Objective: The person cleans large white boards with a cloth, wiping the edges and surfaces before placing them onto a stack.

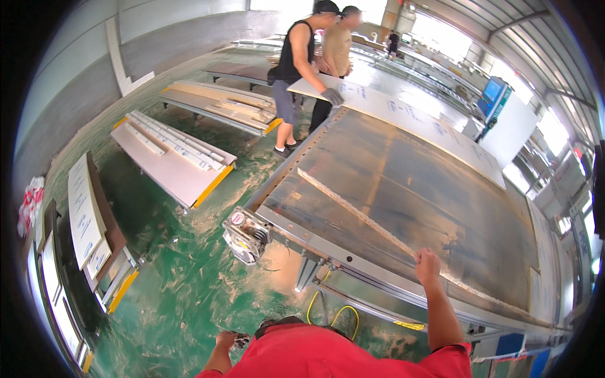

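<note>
My right hand (427, 264) is closed around a long, thin pale strip (356, 213). The strip runs slantwise over the dark worn bed (403, 170) of a large machine table, its far end toward the left edge and its near end toward the front right. Low beside my red shirt hangs my left hand (225, 341), its fingers curled at a small mottled grey thing (240, 341) that I cannot make out. Across the bed lies a large pale printed board (403, 114); a co-worker's gloved hand (332, 96) rests on its left end.
Two people (293, 69) stand beyond the bed's left corner. A motor unit (247, 236) juts from the near left corner. Low carts with boards (170, 154) stand on the dusty green floor (183, 271). Yellow hose (345, 310) loops below the table; a control cabinet (507, 129) stands far right.
</note>
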`<state>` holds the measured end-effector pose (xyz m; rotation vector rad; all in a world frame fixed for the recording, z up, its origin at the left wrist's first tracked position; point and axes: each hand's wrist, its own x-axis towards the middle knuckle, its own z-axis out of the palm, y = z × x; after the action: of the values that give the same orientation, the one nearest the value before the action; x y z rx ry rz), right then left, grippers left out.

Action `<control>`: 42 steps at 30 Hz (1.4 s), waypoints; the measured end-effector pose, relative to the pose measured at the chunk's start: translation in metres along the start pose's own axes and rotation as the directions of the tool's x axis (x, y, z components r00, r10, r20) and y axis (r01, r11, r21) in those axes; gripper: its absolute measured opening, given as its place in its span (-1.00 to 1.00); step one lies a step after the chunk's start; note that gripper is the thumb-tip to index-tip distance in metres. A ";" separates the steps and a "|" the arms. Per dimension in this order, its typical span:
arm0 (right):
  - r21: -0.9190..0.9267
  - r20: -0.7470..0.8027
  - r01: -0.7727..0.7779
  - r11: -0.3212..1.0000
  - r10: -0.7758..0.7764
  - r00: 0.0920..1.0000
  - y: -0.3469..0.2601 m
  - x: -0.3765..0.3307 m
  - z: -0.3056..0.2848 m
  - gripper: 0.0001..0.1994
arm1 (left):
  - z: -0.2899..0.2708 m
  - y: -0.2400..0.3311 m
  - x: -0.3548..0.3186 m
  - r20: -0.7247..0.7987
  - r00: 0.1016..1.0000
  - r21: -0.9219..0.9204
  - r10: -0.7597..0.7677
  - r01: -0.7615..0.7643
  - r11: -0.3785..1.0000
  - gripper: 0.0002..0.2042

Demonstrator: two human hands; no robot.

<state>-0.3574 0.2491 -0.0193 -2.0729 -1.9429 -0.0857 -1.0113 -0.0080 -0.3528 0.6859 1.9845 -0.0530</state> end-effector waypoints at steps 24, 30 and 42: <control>-0.071 0.060 -0.162 0.984 0.166 0.984 -0.006 -0.156 -0.123 -0.85 | -0.001 0.333 -0.008 0.278 0.712 0.078 0.645 -0.686 0.723 -0.76; -0.226 0.153 -0.086 0.970 0.123 0.981 -0.004 -0.189 -0.025 -0.85 | -0.011 0.280 0.016 0.294 0.821 0.371 0.490 -0.570 0.733 -0.75; -0.301 0.300 -0.121 0.946 0.215 0.930 0.009 -0.141 0.045 -0.81 | -0.022 0.250 0.031 0.251 0.855 0.463 0.453 -0.517 0.720 -0.72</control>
<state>-0.3671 0.1237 -0.0980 -2.5765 -2.0193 0.0311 -0.9186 0.2225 -0.3057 1.5117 1.6112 -0.3126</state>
